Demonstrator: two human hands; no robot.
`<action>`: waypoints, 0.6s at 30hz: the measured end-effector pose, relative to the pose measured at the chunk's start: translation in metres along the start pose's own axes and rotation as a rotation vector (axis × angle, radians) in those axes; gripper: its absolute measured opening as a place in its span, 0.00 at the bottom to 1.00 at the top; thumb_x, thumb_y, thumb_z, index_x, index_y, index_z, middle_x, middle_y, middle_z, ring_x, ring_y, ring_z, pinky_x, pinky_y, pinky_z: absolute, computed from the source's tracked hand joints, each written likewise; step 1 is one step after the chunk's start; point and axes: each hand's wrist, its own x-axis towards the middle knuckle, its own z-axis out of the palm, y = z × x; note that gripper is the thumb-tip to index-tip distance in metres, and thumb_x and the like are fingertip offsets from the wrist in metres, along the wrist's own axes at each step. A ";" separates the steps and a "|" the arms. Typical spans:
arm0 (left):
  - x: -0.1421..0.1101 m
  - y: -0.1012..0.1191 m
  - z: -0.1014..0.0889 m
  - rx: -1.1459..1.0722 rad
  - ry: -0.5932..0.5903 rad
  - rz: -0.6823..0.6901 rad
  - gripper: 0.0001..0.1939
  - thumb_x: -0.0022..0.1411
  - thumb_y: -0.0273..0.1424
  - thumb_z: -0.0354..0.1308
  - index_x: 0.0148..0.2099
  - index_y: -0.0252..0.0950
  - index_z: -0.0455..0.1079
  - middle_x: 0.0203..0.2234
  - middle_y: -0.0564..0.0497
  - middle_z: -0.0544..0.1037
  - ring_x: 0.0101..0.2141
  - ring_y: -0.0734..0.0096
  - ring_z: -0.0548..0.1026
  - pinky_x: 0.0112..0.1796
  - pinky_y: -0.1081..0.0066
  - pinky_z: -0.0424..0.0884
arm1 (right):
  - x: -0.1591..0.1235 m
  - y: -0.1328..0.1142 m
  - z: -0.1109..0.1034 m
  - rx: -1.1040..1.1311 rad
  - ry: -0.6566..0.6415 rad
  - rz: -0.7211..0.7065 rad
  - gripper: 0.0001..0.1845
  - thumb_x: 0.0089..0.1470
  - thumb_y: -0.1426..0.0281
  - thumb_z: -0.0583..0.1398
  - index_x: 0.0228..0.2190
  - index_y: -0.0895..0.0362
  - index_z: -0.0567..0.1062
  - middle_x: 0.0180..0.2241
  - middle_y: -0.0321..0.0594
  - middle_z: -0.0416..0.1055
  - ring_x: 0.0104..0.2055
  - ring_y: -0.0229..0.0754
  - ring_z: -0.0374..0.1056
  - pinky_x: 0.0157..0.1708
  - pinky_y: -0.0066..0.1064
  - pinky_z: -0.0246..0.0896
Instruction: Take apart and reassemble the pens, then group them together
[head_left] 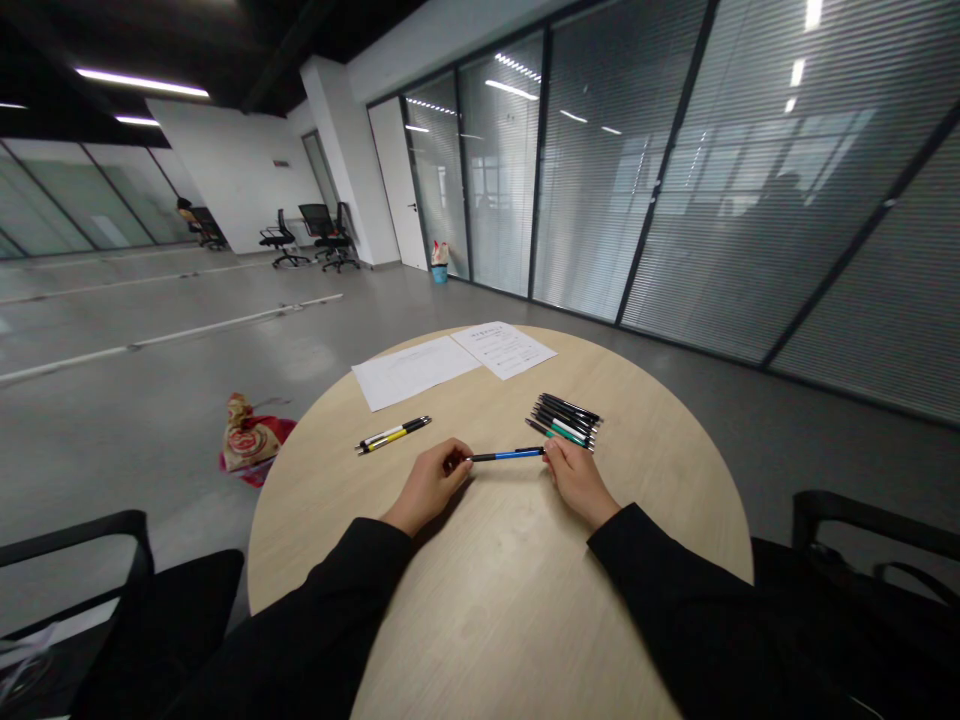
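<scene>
Between my two hands a blue and black pen [508, 454] is held level, just over the round wooden table [480, 620]. My left hand [433, 482] pinches its left end with the fingertips. At the pen's right end, my right hand [577, 478] is closed around the tip, whose detail is hidden by the fingers. Right behind my right hand lies a bunch of several pens [568, 413], mostly black with white and green ones among them. To the left of my left hand, a white and black pen [386, 434] rests alongside a yellow and black pen [394, 437].
Two sheets of paper, a blank-looking sheet [420, 371] and a printed sheet [506, 350], lie at the table's far edge. Black chairs stand at left [180, 600] and right [862, 620]. A red and tan bag [253, 440] sits on the floor at left.
</scene>
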 end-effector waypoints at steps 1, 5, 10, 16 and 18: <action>0.000 0.000 0.000 0.001 0.004 -0.003 0.10 0.62 0.37 0.56 0.38 0.35 0.72 0.27 0.52 0.73 0.28 0.70 0.68 0.31 0.71 0.63 | 0.000 0.000 0.000 0.011 -0.010 -0.002 0.22 0.67 0.57 0.48 0.26 0.54 0.68 0.18 0.32 0.61 0.23 0.39 0.59 0.25 0.29 0.50; 0.000 0.002 0.000 0.008 0.012 -0.014 0.10 0.62 0.37 0.56 0.38 0.35 0.72 0.26 0.52 0.74 0.28 0.70 0.68 0.31 0.71 0.63 | -0.001 -0.003 0.000 0.005 -0.046 -0.001 0.18 0.65 0.58 0.52 0.29 0.55 0.70 0.19 0.31 0.62 0.23 0.38 0.59 0.25 0.29 0.50; 0.000 0.003 -0.001 0.011 0.016 -0.015 0.11 0.63 0.38 0.55 0.37 0.35 0.72 0.26 0.52 0.74 0.28 0.70 0.68 0.31 0.71 0.63 | -0.002 -0.009 -0.002 -0.011 -0.052 -0.002 0.14 0.62 0.60 0.54 0.29 0.55 0.70 0.21 0.31 0.63 0.23 0.38 0.60 0.25 0.28 0.51; 0.000 0.000 -0.001 -0.003 0.012 -0.014 0.11 0.64 0.37 0.55 0.38 0.35 0.72 0.26 0.52 0.74 0.28 0.70 0.68 0.31 0.71 0.63 | -0.001 -0.008 -0.002 -0.030 -0.048 -0.011 0.14 0.62 0.61 0.55 0.28 0.55 0.71 0.21 0.32 0.63 0.24 0.38 0.61 0.26 0.29 0.51; 0.000 0.000 -0.001 -0.001 0.012 -0.013 0.11 0.64 0.37 0.55 0.38 0.35 0.72 0.27 0.52 0.74 0.28 0.70 0.68 0.31 0.71 0.63 | -0.001 -0.006 -0.001 -0.029 -0.051 -0.014 0.14 0.62 0.61 0.55 0.29 0.56 0.72 0.21 0.32 0.63 0.24 0.38 0.61 0.26 0.29 0.52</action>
